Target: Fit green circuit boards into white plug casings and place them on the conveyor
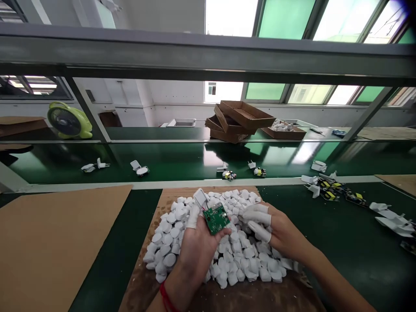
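Note:
A green circuit board point(216, 218) lies in my left hand point(200, 242), held between the thumb and fingers. Thin wires run from it to a white plastic plug piece point(200, 197) beside the thumb. My right hand point(268, 223) reaches over the right side of a heap of small white plastic caps point(232, 255). White finger covers sit on its fingers, which are stretched out and apart, with the tips at the caps. Whether a cap touches the fingertips is hard to see, white on white. The heap rests on a brown board point(136, 286).
On the green belt point(175, 158) behind lie several plug-and-board assemblies point(229, 175). More assemblies point(331, 188) are spread at the right. A cardboard sheet point(61, 242) covers the left. Stacked cardboard trays point(240, 119) and a green fan point(69, 121) stand beyond the metal frame point(195, 54).

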A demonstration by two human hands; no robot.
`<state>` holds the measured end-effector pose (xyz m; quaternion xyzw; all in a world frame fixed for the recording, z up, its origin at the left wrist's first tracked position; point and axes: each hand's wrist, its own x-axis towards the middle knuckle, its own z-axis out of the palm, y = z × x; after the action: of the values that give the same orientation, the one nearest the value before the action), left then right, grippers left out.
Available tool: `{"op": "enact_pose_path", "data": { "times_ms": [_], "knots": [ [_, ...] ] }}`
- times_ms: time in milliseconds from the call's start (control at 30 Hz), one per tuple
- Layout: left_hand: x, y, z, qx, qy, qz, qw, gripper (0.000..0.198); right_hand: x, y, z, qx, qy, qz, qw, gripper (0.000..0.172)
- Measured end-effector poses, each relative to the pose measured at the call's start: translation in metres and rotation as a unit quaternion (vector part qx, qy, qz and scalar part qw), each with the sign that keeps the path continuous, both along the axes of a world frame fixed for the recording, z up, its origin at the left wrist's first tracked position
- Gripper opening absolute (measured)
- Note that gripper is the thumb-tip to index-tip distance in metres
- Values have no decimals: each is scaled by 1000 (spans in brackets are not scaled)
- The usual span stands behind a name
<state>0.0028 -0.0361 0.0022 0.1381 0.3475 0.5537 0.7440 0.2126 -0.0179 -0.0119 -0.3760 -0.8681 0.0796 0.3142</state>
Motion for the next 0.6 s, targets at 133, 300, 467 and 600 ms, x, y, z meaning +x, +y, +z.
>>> {"op": "enact_pose_path", "data": {
  "times_ms": [133,300,467,600],
  "knots": [
    [-3,5,3,-13,-4,33,999,46,-3,-9,-4,46,-70,49,995,25],
    [0,5,1,-28,2,-18,999,29,-1,-12,-3,88,-97,22,991,35],
    [2,1,-1,-25,-8,-67,997,37,6,-8,-1,37,-174,-88,980,18],
    [2,2,-2,-33,-17,-49,998,36,5,-8,2,30,-243,-137,960,12]
  ]
}}
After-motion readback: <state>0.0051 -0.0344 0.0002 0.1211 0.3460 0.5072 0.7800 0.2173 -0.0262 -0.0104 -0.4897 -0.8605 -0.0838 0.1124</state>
